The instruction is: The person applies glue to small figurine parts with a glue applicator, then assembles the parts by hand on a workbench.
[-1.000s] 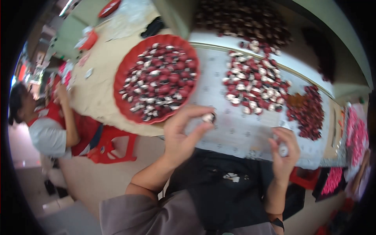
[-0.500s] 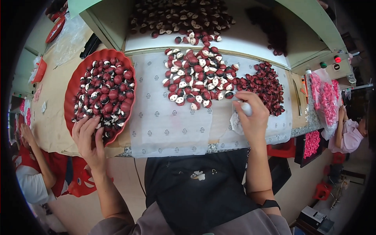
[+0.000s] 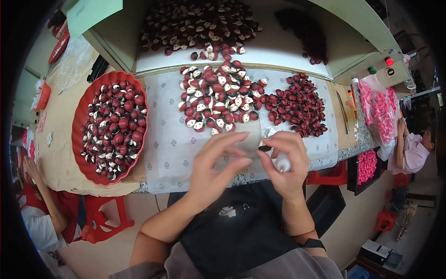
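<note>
While both hands met over the table's [image 3: 297, 179] near edge, a small dark piece [image 3: 265, 148] was pinched by the right hand [image 3: 284, 163]; the left hand's [image 3: 218, 162] blurred fingers touched it, grip undeterminable.

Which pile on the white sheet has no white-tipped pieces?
The right pile, beside the right hand: all dark red. The middle pile mixes red and white pieces.

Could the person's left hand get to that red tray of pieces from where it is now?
Probably yes. The left hand is over the white sheet, and the red tray lies just to its left on the same table, with nothing standing between them.
</note>
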`<move>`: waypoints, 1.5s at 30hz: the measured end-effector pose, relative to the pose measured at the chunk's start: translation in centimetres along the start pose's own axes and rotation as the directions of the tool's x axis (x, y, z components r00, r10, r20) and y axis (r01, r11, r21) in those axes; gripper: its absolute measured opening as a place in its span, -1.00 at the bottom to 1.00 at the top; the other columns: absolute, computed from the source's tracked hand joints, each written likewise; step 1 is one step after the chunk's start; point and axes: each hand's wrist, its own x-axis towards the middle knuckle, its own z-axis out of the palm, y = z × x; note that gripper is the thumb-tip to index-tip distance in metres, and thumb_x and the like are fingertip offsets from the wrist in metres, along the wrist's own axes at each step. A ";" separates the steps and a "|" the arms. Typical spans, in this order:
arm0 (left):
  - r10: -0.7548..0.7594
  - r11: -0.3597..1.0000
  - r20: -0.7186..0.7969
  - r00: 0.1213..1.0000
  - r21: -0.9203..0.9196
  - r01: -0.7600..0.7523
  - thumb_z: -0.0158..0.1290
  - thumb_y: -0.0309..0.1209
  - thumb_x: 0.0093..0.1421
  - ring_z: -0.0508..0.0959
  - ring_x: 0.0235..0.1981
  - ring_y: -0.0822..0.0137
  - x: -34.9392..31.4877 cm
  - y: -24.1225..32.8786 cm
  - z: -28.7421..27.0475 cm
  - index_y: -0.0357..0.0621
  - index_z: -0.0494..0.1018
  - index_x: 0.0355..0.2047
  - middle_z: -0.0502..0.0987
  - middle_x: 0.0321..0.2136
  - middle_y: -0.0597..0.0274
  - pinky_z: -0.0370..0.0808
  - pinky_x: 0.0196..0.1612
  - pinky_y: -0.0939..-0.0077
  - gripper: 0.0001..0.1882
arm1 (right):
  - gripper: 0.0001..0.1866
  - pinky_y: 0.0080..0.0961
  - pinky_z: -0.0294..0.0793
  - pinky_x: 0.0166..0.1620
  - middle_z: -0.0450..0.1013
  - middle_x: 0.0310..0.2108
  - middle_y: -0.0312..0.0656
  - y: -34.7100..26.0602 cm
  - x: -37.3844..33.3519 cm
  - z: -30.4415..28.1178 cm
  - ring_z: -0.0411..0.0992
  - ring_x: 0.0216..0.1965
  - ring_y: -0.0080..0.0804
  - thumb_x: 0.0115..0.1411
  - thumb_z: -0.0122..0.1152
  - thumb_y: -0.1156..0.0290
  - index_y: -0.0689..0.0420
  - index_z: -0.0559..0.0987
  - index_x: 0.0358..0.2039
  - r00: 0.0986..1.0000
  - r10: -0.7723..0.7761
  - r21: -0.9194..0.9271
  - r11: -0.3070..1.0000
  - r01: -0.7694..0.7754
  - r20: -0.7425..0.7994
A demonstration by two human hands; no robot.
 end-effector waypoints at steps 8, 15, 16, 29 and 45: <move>-0.197 0.853 0.187 0.962 -0.452 0.262 -0.02 -0.58 0.00 0.41 -0.33 0.50 0.2 -2.5 3.0 -0.29 0.30 -0.23 0.41 -0.36 0.25 0.35 -0.24 0.65 -0.72 | -0.56 -0.59 0.36 -0.50 0.40 -0.44 -0.10 1.1 -2.8 0.5 0.39 -0.47 -0.27 -0.29 0.17 0.70 0.25 0.37 -0.27 0.972 -0.197 -0.184 0.968 0.172 -0.127; -0.325 0.597 0.188 0.927 -0.719 0.355 -0.11 -0.53 0.08 0.42 -0.26 0.42 0.5 -2.1 3.2 -0.28 0.25 -0.12 0.40 -0.25 0.17 0.35 -0.15 0.58 -0.68 | -0.63 -0.62 0.34 -0.53 0.42 -0.38 -0.06 1.0 -2.8 0.7 0.42 -0.45 -0.28 -0.21 0.15 0.70 0.26 0.38 -0.30 0.986 -0.069 0.019 0.997 0.073 -0.155; -0.328 0.599 0.188 0.926 -0.717 0.357 -0.11 -0.53 0.08 0.42 -0.26 0.42 0.5 -2.1 3.1 -0.28 0.25 -0.12 0.40 -0.25 0.17 0.35 -0.15 0.58 -0.68 | -0.57 -0.62 0.33 -0.51 0.39 -0.35 -0.03 1.0 -2.8 0.4 0.40 -0.47 -0.31 -0.24 0.15 0.71 0.26 0.33 -0.26 0.990 -0.103 0.008 0.994 0.105 -0.095; -0.244 0.392 0.372 0.896 -0.807 0.442 -0.13 -0.50 0.09 0.42 -0.22 0.33 -0.1 -2.5 1.3 -0.28 0.23 -0.09 0.37 -0.21 0.05 0.33 -0.10 0.52 -0.66 | -0.66 -0.52 0.36 -0.43 0.14 -0.29 -0.07 -1.5 -3.8 -5.2 0.31 -0.47 -0.40 -0.13 0.00 0.50 0.27 0.23 -0.28 0.966 0.256 0.200 0.945 -0.258 0.037; -0.233 0.441 0.431 0.871 -0.752 0.490 -0.14 -0.34 0.11 0.41 -0.27 0.27 -0.6 -1.8 1.5 -0.20 0.28 -0.12 0.39 -0.30 0.06 0.32 -0.14 0.43 -0.67 | -0.54 -0.74 0.19 -0.60 0.19 -0.46 -0.27 -2.2 -4.3 -3.3 0.16 -0.60 -0.54 -0.26 0.36 0.32 0.08 0.25 -0.43 0.969 -0.146 0.274 0.941 0.198 -0.198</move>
